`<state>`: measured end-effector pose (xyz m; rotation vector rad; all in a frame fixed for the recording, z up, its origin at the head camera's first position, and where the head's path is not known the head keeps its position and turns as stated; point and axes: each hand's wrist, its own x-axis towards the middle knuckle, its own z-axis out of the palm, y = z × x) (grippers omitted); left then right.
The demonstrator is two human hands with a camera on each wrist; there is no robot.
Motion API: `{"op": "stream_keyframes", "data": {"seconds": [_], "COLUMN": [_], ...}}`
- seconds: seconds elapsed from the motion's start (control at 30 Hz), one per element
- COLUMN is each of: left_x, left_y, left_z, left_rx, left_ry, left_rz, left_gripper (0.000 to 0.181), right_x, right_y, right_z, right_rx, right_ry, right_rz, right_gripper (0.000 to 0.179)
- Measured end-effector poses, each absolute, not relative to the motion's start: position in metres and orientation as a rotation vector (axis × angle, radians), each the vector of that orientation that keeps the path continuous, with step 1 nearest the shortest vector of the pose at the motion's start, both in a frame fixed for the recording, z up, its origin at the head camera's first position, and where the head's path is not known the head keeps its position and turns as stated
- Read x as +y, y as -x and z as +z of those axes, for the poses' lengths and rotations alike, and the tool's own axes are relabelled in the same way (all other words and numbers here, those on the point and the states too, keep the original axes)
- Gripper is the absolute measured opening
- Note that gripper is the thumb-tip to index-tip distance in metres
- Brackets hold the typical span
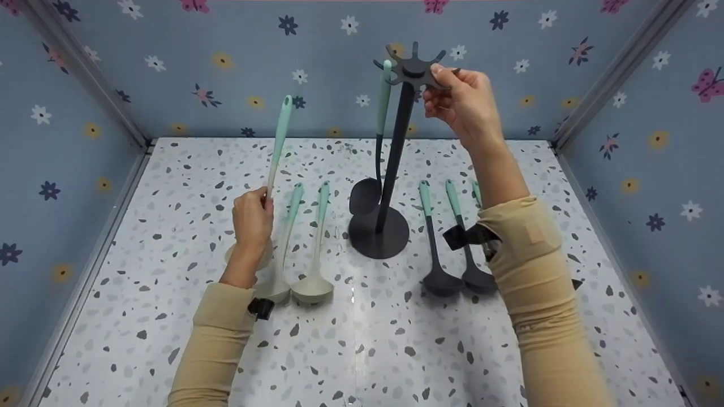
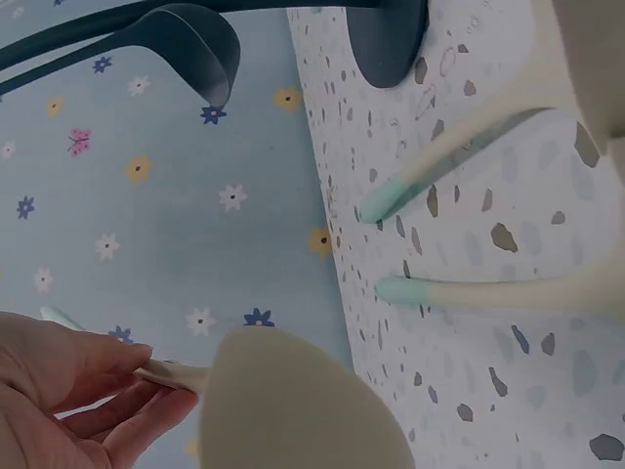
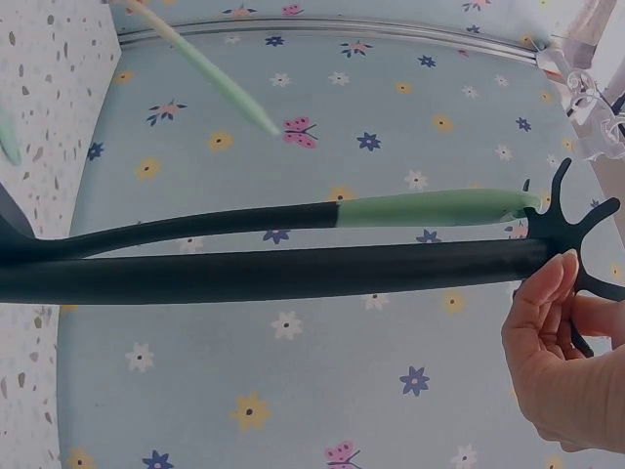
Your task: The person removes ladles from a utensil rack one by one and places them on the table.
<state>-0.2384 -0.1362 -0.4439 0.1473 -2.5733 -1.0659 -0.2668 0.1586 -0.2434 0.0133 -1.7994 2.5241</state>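
My left hand [image 1: 253, 220] grips a cream ladle [image 1: 281, 130] by its shaft, mint handle pointing up. Its cream bowl [image 2: 303, 405] fills the bottom of the left wrist view; in the head view my wrist partly hides it. With thumb and fingers, my right hand [image 1: 466, 104] pinches one arm of the hooked top of a black utensil stand [image 1: 396, 147]. A black ladle [image 1: 383, 104] with a mint handle hangs from a hook on the stand's left side. In the right wrist view, this handle [image 3: 439, 208] runs alongside the pole, its end at the hooks.
Two cream ladles [image 1: 314, 285] lie side by side left of the stand's round base [image 1: 390, 249]. Several black utensils with mint handles [image 1: 441, 280] lie to the right, partly covered by my right forearm. Flower-patterned walls [image 1: 339, 68] enclose the speckled table [image 1: 362, 350].
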Motion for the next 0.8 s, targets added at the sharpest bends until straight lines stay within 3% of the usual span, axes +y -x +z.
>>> {"op": "stream_keyframes", "data": {"seconds": [0.8], "left_x": [-0.172], "left_y": [0.244], "left_z": [-0.492], "left_rx": [-2.900], "left_ry": [-0.444], "left_rz": [-0.924], "left_gripper": [0.019], "right_x": [0.159], "right_y": [0.267], "right_z": [-0.245], "right_rx": [-1.781], "right_ry": [-0.063], "right_rz": [2.525], "right_gripper": [0.018]}}
